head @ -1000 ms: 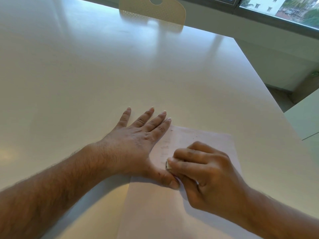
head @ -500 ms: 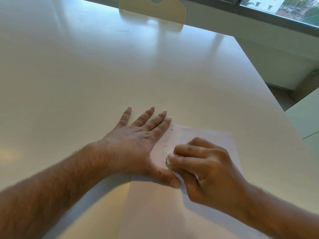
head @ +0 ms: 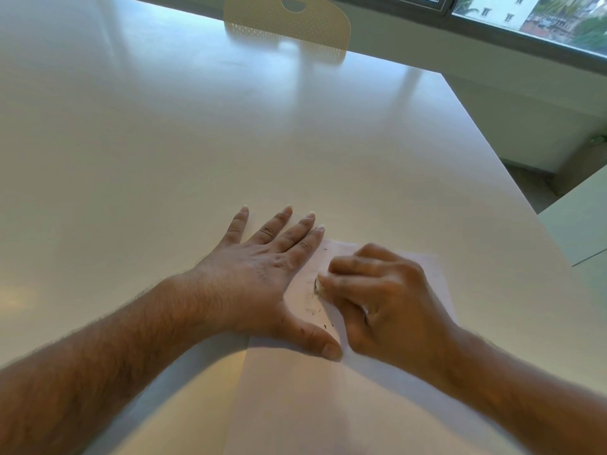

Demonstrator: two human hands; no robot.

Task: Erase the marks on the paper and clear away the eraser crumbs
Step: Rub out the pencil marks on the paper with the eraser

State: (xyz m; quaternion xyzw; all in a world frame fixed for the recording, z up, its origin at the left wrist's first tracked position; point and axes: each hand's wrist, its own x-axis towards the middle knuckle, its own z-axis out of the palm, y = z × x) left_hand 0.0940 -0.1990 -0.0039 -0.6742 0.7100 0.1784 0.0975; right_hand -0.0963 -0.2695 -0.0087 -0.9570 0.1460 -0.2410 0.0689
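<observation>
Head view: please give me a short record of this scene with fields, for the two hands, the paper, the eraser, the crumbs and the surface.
left hand: flat, fingers straight, pressing the sheet's left edge
right hand: curled, pinching the eraser
small pale eraser: mostly hidden, tip on the sheet
thin white paper sheet: lying flat on the table
dark eraser crumbs: scattered between the hands
faint marks: too blurred to tell
smooth white table: glossy
perforated beige chair back: at the far edge

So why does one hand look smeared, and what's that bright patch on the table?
Head view: the right hand, gripping the eraser, is motion-blurred; the left hand flat on the paper stays sharp. Window light glares off the table, mirroring the chair; wide-angle lens bends edges.
</observation>
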